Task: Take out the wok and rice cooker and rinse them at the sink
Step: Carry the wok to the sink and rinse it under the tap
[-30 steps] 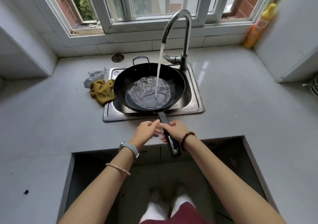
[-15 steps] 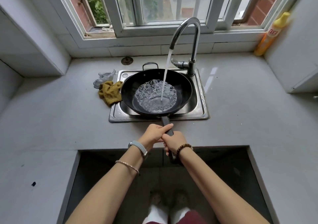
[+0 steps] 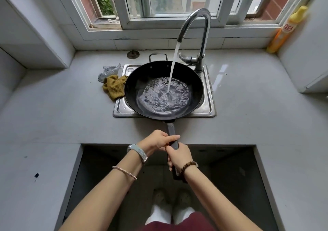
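Held round black wok [image 3: 136, 88] over rectangular steel sink [image 3: 122, 110], frame centre.
Gripped its straight dark handle [image 3: 171, 129] with left hand [image 3: 157, 141] fingers curled in front, right hand [image 3: 179, 155] fingers wrapped behind.

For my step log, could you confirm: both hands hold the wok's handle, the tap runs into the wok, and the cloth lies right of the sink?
One slip: the cloth lies at the left edge of the sink, not the right, as the head view shows. The rest holds: left hand and right hand grip the handle of the wok, and the tap runs into it.
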